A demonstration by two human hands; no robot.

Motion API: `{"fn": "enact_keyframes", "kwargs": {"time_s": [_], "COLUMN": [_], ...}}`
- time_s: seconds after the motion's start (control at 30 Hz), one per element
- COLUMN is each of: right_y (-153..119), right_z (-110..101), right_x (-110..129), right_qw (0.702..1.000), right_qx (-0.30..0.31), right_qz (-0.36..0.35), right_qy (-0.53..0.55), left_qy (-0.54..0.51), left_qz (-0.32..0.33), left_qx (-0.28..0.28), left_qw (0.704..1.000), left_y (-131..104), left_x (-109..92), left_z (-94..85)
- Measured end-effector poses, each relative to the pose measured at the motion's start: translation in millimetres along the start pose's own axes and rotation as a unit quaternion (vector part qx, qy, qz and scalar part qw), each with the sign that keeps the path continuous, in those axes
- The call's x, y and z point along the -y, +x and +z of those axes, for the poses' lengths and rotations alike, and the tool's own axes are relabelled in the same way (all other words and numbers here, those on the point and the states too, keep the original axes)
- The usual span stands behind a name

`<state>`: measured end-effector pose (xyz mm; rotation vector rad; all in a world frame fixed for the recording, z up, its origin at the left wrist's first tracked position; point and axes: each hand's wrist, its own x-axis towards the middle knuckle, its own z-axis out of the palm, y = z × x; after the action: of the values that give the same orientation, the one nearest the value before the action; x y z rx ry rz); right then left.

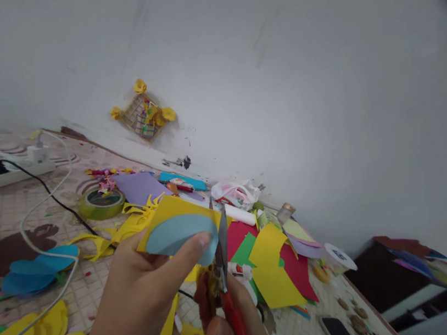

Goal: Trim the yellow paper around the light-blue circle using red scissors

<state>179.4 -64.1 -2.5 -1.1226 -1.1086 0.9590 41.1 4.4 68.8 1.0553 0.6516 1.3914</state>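
My left hand (141, 290) pinches a yellow paper sheet (171, 208) with a light blue paper shape (175, 235) lying on it, the thumb pressed on the blue piece. In my right hand (243, 309) are red-handled scissors (238, 326), pointing up, their blades parted at the right edge of the papers. Below and behind the held sheet, yellow paper offcuts (132, 224) lie on the table. Red, green and yellow sheets (277, 282) are piled to the right of the scissors.
A roll of tape (101, 202), a purple sheet (139, 187) and blue paper petals (34, 271) lie at left, near a power strip (8, 174) and cables. A phone (338, 333) rests at lower right. A decorated grid (144, 116) is against the wall.
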Motion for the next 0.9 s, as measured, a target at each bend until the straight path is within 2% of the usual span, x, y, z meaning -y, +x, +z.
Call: {"fn": "enact_keyframes", "kwargs": {"time_s": [0.23, 0.43, 0.57, 0.63, 0.73, 0.83, 0.9], "right_y": [3, 2, 5, 8, 12, 12, 10], "right_z": [-7, -5, -5, -7, -10, -14, -16], "right_x": [-4, -11, -5, 1, 6, 5, 6], "right_qw": [0.997, 0.996, 0.990, 0.987, 0.990, 0.995, 0.994], "right_qx": [0.010, -0.004, -0.010, 0.006, 0.042, 0.035, 0.067], "right_qz": [-0.031, -0.074, -0.099, -0.104, -0.082, -0.030, -0.011], "right_qy": [-0.075, -0.050, -0.101, -0.124, -0.112, -0.084, -0.080], "left_qy": [-0.005, 0.001, -0.005, -0.003, -0.007, -0.004, 0.006], "left_qz": [-0.012, -0.016, -0.017, -0.009, 0.000, -0.005, -0.012], "left_qx": [0.006, 0.004, 0.007, 0.006, 0.007, -0.007, -0.004], "left_qw": [1.000, 1.000, 1.000, 1.000, 1.000, 1.000, 1.000], "left_y": [0, 1, 3, 4, 5, 6, 5], "left_x": [-3, -2, 0, 0, 0, 1, 2], "left_z": [1.6, 0.4, -0.2, 0.0, -0.7, -3.6, -5.1]}}
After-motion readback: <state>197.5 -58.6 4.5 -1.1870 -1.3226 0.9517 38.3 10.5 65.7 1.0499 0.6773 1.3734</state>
